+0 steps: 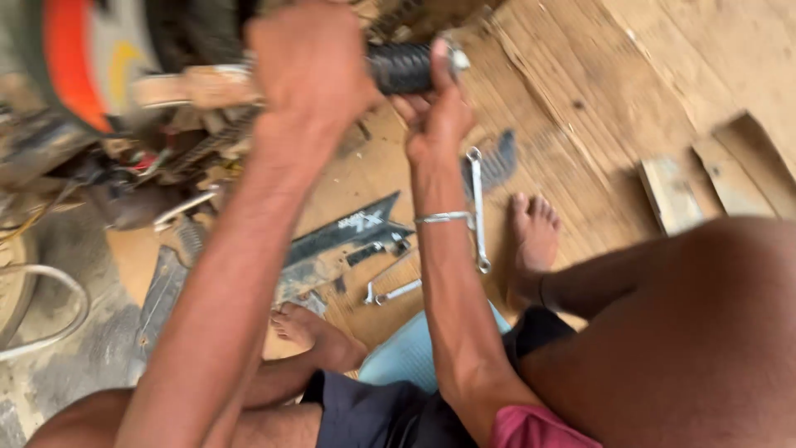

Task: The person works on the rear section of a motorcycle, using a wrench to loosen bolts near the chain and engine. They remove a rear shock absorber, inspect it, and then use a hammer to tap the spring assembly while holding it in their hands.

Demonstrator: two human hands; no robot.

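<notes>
Your left hand [311, 62] is fisted around the bar just left of the black ribbed footpeg [400, 68]; fingers closed tight, knuckles toward the camera; what sits inside the fist is hidden. Your right hand [435, 108] comes up from below the peg; thumb pressed over its outer end by the metal cap, other fingers curled under the rubber, so the hand is clamped on the footpeg. The frame is motion-blurred, so finer contact can't be told. A long ring spanner [478, 207] lies on the wooden floor [630, 91] just below your right wrist, beside the metal bangle [442, 217]; 2 smaller spanners [393, 288] lie further down from your fingers, next to a dark plastic panel [340, 236].
</notes>
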